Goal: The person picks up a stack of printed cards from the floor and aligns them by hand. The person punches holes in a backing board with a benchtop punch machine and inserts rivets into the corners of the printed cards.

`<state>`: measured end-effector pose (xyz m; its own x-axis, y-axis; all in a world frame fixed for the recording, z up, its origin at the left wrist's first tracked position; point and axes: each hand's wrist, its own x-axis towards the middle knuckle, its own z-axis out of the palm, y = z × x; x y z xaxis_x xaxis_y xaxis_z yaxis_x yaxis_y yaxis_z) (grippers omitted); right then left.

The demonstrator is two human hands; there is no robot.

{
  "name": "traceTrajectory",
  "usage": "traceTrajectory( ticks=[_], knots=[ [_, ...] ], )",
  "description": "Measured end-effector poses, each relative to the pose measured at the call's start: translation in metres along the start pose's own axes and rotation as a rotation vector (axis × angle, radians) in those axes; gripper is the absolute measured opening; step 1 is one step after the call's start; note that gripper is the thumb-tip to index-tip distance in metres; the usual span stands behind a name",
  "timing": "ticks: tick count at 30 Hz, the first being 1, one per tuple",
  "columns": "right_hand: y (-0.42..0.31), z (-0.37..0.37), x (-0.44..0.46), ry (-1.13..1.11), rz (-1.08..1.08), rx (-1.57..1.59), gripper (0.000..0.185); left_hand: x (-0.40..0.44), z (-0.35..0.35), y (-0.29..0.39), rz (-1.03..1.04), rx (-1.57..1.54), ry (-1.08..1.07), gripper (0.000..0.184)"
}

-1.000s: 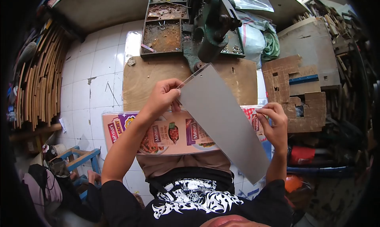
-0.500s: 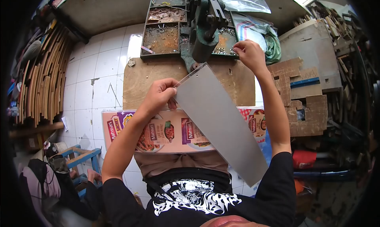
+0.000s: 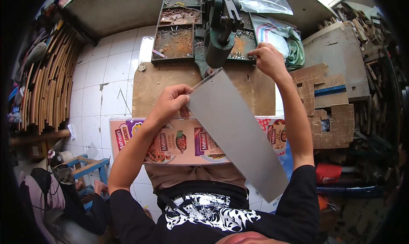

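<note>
My left hand [image 3: 172, 101] pinches the left edge of a long grey sheet [image 3: 238, 135], near its upper end. The sheet slants down to the right, its top corner by the foot of a green metal press [image 3: 219, 44]. A small hole shows near that corner. Over the right compartment of a parts tray [image 3: 241, 46] is my right hand [image 3: 268, 58], its fingers pinched together among small metal pieces; whatever they hold is too small to make out. Beneath the grey sheet a printed panel [image 3: 187, 146] lies across my lap.
A wooden board [image 3: 162, 86] lies under the press. Left of it stand stacked boards [image 3: 44, 82] and a blue-framed stool [image 3: 91, 169], with part of another person beside it. Cut brown boards [image 3: 336, 116] lean at the right, near plastic bags [image 3: 294, 50].
My right hand has moved from beside the grey sheet up and forward to the tray's right compartment. My left hand keeps its hold, and the sheet has shifted slightly left.
</note>
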<state>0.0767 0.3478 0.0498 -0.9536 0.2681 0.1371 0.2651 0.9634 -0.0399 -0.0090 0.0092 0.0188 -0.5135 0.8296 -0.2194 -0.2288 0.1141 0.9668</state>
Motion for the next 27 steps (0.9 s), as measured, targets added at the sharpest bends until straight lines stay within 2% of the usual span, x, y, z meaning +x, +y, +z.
traceTrajectory(
  ticks=[7, 11, 13, 14, 16, 17, 19, 23, 25, 27],
  knots=[
    [0.001, -0.004, -0.001, -0.046, 0.025, 0.018, 0.040, 0.001, 0.002, 0.004, -0.017, 0.018, -0.014, 0.023],
    [0.015, 0.002, 0.009, 0.002, -0.003, 0.095, 0.044, 0.001, 0.001, 0.001, -0.016, 0.007, -0.001, 0.022],
    [0.020, 0.003, 0.014, -0.033, 0.080, 0.314, 0.046, 0.001, 0.000, 0.001, -0.006, -0.004, -0.020, 0.023],
    [0.021, 0.006, 0.014, -0.035, 0.075, 0.312, 0.046, 0.001, -0.001, 0.000, -0.004, -0.008, -0.016, 0.023],
    [0.017, 0.005, 0.014, -0.058, 0.055, 0.720, 0.042, 0.002, -0.002, -0.003, 0.018, -0.033, -0.041, 0.023],
    [0.016, 0.004, 0.013, -0.062, 0.052, 0.717, 0.042, 0.002, -0.003, -0.004, 0.019, -0.038, -0.038, 0.023],
    [-0.003, -0.012, 0.008, -0.236, 0.236, 0.929, 0.037, 0.003, -0.004, -0.005, 0.036, -0.037, -0.054, 0.022],
    [-0.022, -0.016, 0.005, -0.306, 0.179, 1.117, 0.031, 0.003, -0.005, -0.006, 0.037, -0.041, -0.059, 0.022],
    [-0.036, -0.014, 0.006, -0.409, 0.194, 1.282, 0.029, 0.004, -0.006, -0.008, 0.052, -0.051, -0.078, 0.022],
    [-0.043, -0.006, 0.008, -0.429, 0.204, 1.303, 0.028, 0.003, -0.006, -0.006, 0.048, -0.050, -0.078, 0.022]
  ],
)
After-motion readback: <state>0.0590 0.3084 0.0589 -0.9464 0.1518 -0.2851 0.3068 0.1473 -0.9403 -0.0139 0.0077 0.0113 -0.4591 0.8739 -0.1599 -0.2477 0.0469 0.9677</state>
